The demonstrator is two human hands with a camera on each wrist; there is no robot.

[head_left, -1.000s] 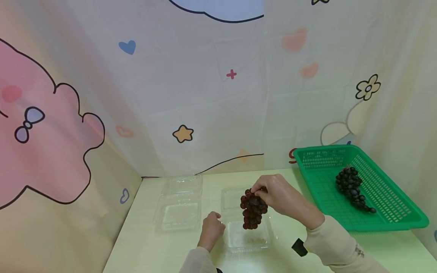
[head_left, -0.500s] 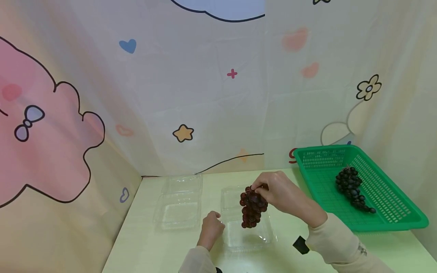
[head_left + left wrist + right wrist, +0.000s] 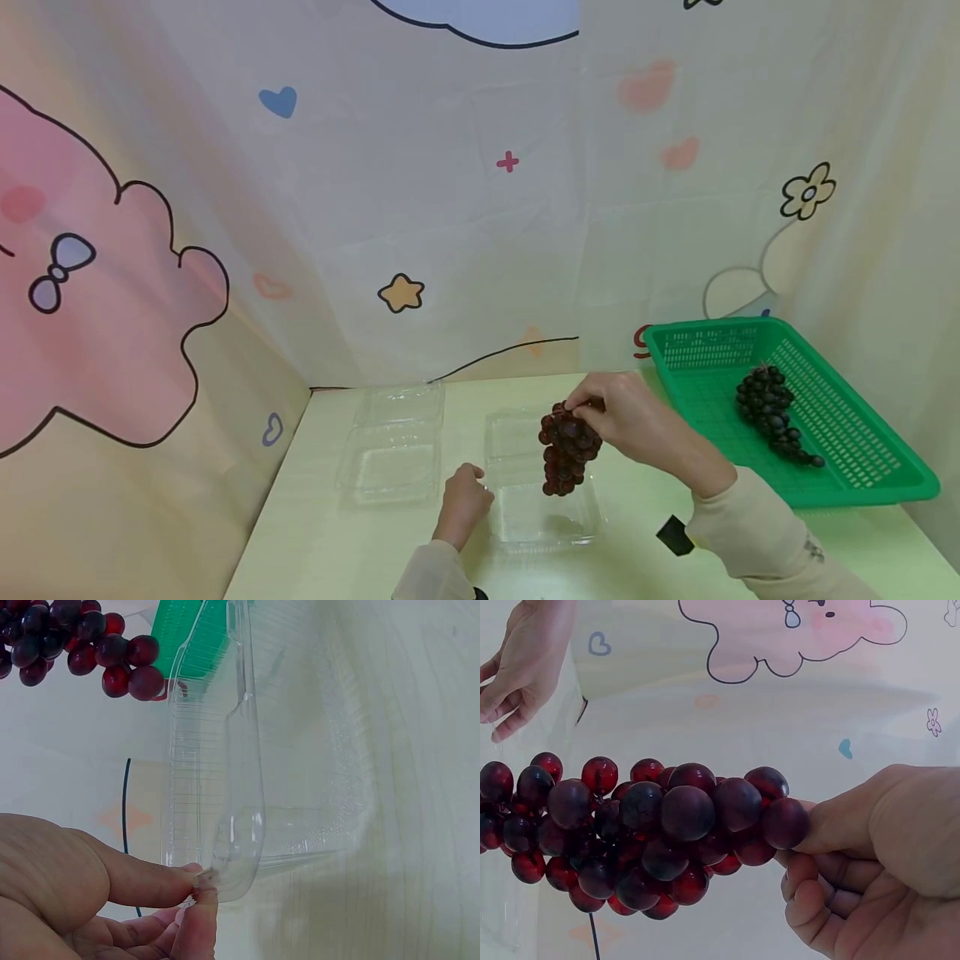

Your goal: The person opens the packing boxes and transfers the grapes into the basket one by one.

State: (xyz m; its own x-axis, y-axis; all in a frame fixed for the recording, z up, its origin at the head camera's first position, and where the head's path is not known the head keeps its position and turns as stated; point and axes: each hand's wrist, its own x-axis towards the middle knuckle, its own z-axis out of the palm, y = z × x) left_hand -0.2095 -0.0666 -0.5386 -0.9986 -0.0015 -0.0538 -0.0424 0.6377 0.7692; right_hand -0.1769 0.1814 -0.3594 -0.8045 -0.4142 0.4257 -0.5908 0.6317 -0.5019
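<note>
My right hand point(image 3: 626, 418) pinches a bunch of red grapes point(image 3: 567, 450) at its top, so the bunch hangs above an open clear plastic container point(image 3: 517, 521). In the right wrist view the red grapes point(image 3: 660, 825) stretch away from the thumb and fingers. My left hand point(image 3: 465, 502) is at the container's left edge; in the left wrist view its thumb and finger pinch the rim corner of the clear container point(image 3: 244, 817). The grapes appear at that view's upper left, apart from the container.
A second open clear container point(image 3: 393, 471) lies to the left on the pale table point(image 3: 300, 533). At the right stands a green plastic basket point(image 3: 712, 450) with a bunch of dark grapes point(image 3: 772, 412) in it. A patterned curtain point(image 3: 465, 208) hangs behind the table.
My right hand has risen slightly and shifted a little to the right with the red grapes. My left hand stays at the container's edge.
</note>
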